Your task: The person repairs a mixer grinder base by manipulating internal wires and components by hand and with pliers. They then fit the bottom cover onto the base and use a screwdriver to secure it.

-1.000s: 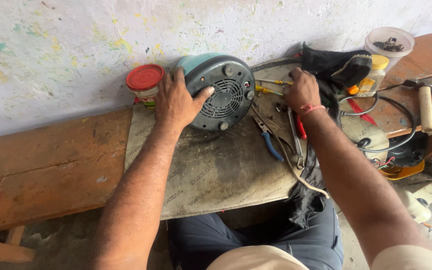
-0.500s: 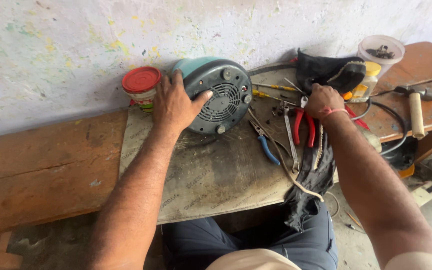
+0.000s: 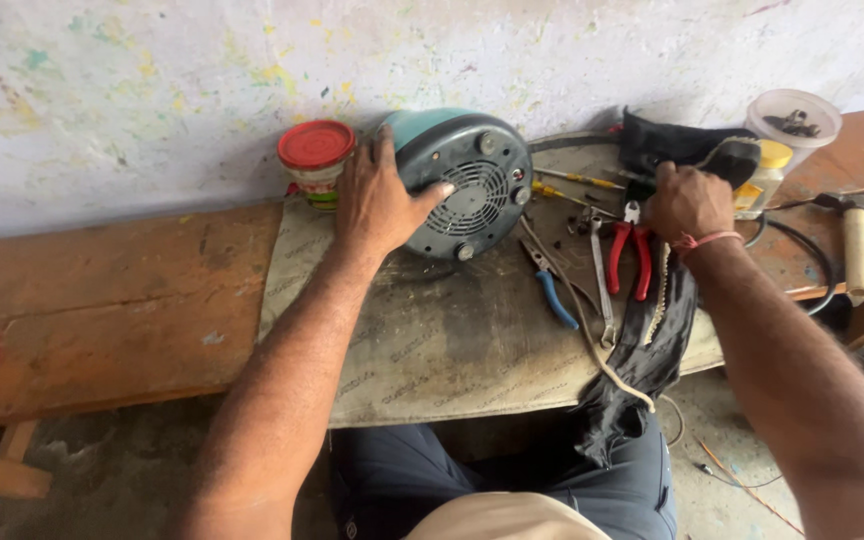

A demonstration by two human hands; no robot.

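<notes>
My left hand [image 3: 377, 200] lies spread on the top left side of a round teal and grey appliance housing [image 3: 467, 185], which stands on its edge against the wall with its vented face toward me. My right hand [image 3: 687, 200] is curled, back up, over a pile of tools at the right, just above red-handled pliers [image 3: 629, 255] and beside a black brush-like object [image 3: 737, 160]. What lies under its fingers is hidden. A red band circles that wrist.
A grey mat [image 3: 432, 350] covers the wooden bench [image 3: 102, 300]. On it lie blue-handled pliers [image 3: 555, 295], a wrench [image 3: 602, 290], yellow screwdrivers [image 3: 572, 182], a pale cord [image 3: 592, 345] and black cloth [image 3: 642, 360]. A red-lidded jar [image 3: 315, 150], a plastic tub [image 3: 797, 115] and a hammer [image 3: 857, 245] stand around.
My right hand has moved rightward from the yellow screwdrivers, past the red pliers, to the black object. My left hand has stayed on the housing.
</notes>
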